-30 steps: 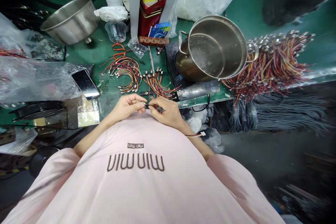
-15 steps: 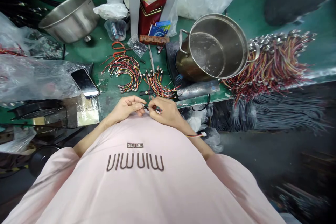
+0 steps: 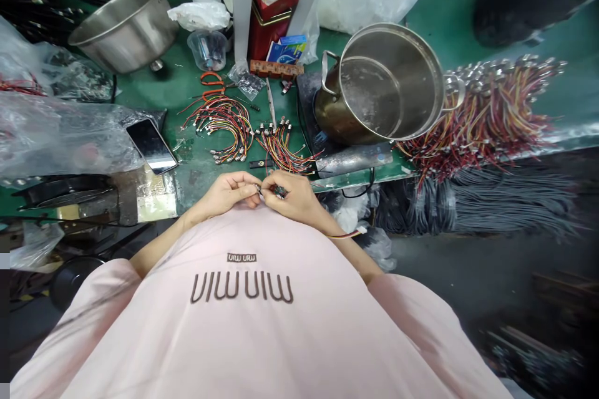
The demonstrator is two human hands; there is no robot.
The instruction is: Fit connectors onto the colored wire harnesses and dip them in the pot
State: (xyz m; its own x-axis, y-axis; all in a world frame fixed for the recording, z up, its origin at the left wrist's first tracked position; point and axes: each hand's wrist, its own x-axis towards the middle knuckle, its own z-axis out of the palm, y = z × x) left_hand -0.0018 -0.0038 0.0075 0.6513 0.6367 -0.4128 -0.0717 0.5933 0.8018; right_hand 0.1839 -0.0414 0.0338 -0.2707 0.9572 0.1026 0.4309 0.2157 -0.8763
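Observation:
Near the bench edge, at the front of my shirt, my two hands meet fingertip to fingertip. My left hand (image 3: 234, 190) pinches a small metal-ended connector (image 3: 258, 189) between thumb and index finger. Against its other side, my right hand (image 3: 291, 193) is closed with its fingers bent, and a small dark piece (image 3: 279, 191) shows within the curl; its kind is unclear. A thin wire lead with a white plug (image 3: 361, 230) sticks out beyond my right forearm. Just past my hands lie a bundle of wired connectors (image 3: 285, 149) and a curved bundle of wire leads (image 3: 229, 121).
A deep steel pot (image 3: 379, 87) stands right of the bundles, with a large wire heap (image 3: 486, 118) beyond it. To the left are a phone (image 3: 152, 146), a steel pan (image 3: 124, 28) and plastic bags (image 3: 70, 137). Orange-handled scissors (image 3: 212, 84) lie behind the leads.
My fingertips have come closer together, covering more of the connector. The dark piece in my right hand shows more. The white plug has shifted slightly left and up.

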